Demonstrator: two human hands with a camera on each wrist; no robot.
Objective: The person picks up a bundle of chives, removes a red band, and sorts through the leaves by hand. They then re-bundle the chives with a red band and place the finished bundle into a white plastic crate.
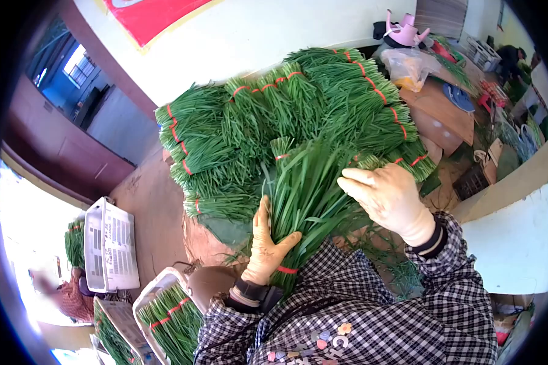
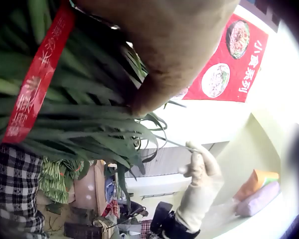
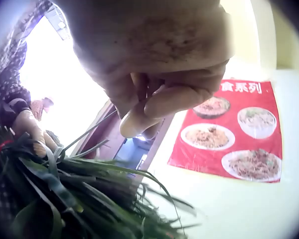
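Note:
A bunch of garlic chives point(image 1: 304, 194) with long flat green leaves lies across the person's lap, tips fanning away. A red printed band point(image 2: 38, 74) circles its lower end. The gloved left hand point(image 1: 263, 252) grips the bunch just above that band, thumb across the leaves. To the right of the leaf tips, the gloved right hand point(image 1: 388, 199) is raised with thumb and fingers pinched together. In the left wrist view a single thin leaf point(image 2: 172, 143) runs from the bunch to the right hand's fingertips. Loose leaf tips point(image 3: 109, 174) droop below the right hand in its wrist view.
Banded chive bunches point(image 1: 225, 131) are piled in front, against the wall. White crates point(image 1: 109, 243) stand at the left, one holding chives. Leaf scraps point(image 1: 402, 267) litter the floor at the right. A plastic bag point(image 1: 408, 67) lies on cardboard behind.

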